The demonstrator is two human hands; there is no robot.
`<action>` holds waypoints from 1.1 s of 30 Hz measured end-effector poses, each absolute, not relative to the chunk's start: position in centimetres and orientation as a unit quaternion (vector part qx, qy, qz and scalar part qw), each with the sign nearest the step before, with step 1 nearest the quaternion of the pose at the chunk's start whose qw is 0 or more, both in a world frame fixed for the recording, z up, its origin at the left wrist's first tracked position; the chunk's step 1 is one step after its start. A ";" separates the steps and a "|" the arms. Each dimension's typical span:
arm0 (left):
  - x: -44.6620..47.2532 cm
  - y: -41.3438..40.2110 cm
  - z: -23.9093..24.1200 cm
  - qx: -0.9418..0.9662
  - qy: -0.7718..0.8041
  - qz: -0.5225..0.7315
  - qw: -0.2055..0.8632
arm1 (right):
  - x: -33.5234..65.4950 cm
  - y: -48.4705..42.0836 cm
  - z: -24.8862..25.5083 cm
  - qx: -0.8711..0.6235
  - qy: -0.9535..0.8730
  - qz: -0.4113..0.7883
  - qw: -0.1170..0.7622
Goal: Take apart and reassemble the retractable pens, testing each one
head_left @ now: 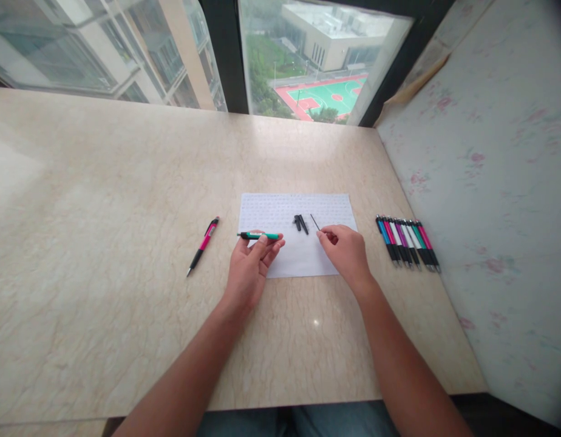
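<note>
My left hand pinches a green pen barrel and holds it level over the left part of a white sheet of paper. My right hand pinches a thin dark refill whose tip slants up and to the left over the paper. Two small black pen parts lie on the sheet between my hands.
A pink and black pen lies alone on the beige marble tabletop, left of the paper. Several coloured pens lie in a row at the right, close to a floral-papered wall. A window runs along the far edge.
</note>
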State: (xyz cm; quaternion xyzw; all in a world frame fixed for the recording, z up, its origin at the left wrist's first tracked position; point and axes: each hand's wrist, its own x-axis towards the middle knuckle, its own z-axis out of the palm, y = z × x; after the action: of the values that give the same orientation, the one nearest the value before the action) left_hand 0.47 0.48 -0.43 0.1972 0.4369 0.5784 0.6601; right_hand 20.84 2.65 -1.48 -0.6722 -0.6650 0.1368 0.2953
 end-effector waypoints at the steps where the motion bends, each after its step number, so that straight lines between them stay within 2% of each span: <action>1: 0.5 0.4 -0.4 0.203 0.438 0.579 0.657 | 20.6 2.6 -1.4 -0.668 -0.663 0.143 0.307; 3: 0.5 0.3 -0.3 0.222 0.441 0.581 0.647 | 20.1 2.4 -1.1 -0.666 -0.639 0.176 0.343; 5: 0.6 0.2 -0.2 0.251 0.448 0.580 0.632 | 19.2 2.0 -0.8 -0.659 -0.584 0.267 0.391; 7: 0.6 0.0 -0.1 0.297 0.459 0.573 0.611 | 17.9 1.5 -0.5 -0.620 -0.507 0.422 0.425; 10: 0.7 -0.2 0.2 0.377 0.474 0.562 0.563 | 15.8 0.8 -0.4 -0.514 -0.382 0.637 0.430; 13: 0.6 -0.3 0.2 0.432 0.481 0.553 0.526 | 14.7 0.4 -0.4 -0.462 -0.298 0.711 0.439; 16: 0.5 -0.3 0.2 0.457 0.486 0.539 0.514 | 14.5 0.4 -0.4 -0.448 -0.275 0.728 0.440; 23: 0.5 -0.1 0.2 0.462 0.485 0.541 0.509 | 15.4 0.7 -0.7 -0.485 -0.358 0.665 0.441; 28: 0.4 0.0 -0.1 0.419 0.497 0.542 0.533 | 17.8 1.6 -0.8 -0.606 -0.471 0.428 0.478; 33: 0.6 0.0 -0.5 0.394 0.501 0.528 0.561 | 19.4 2.6 -1.5 -0.653 -0.599 0.192 0.422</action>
State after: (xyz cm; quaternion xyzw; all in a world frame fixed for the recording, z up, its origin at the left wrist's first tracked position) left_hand 0.56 0.04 -0.55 0.3941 0.5014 0.5279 0.5609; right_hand 19.38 2.59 -1.47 -0.6532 -0.5989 0.1923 0.4216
